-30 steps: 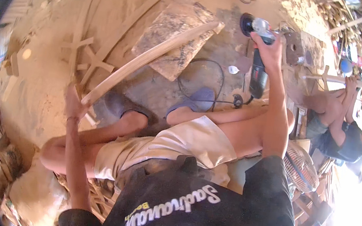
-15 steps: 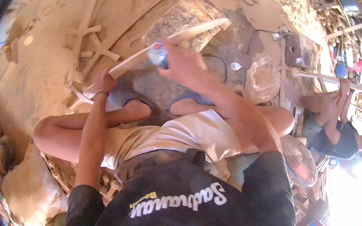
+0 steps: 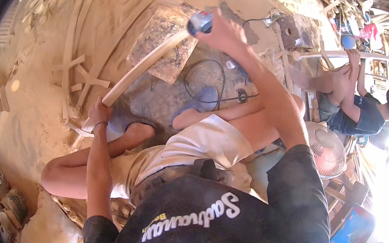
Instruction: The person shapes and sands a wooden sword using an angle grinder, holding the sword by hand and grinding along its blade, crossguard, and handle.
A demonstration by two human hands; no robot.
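Note:
A long, curved strip of pale wood (image 3: 145,64) slants up and away in front of me. My left hand (image 3: 99,112) is closed around its near part, by my left foot. At the far end, my right hand (image 3: 225,32) grips a round silver-and-dark object (image 3: 200,23) with a bit of red on it, pressed against or just over the wood. Its exact kind is unclear. Beneath that end lies a worn, flat slab (image 3: 144,37).
Branching wooden pieces (image 3: 85,78) lie on the dusty ground at left. A black cable (image 3: 222,76) loops near my right foot. At right are a fan (image 3: 323,149) and another person (image 3: 361,110) holding a long wooden piece (image 3: 377,57).
My right hand has slid away from me along the strip to its far end with the silver object. The left hand keeps its grip. The whole view has shifted slightly.

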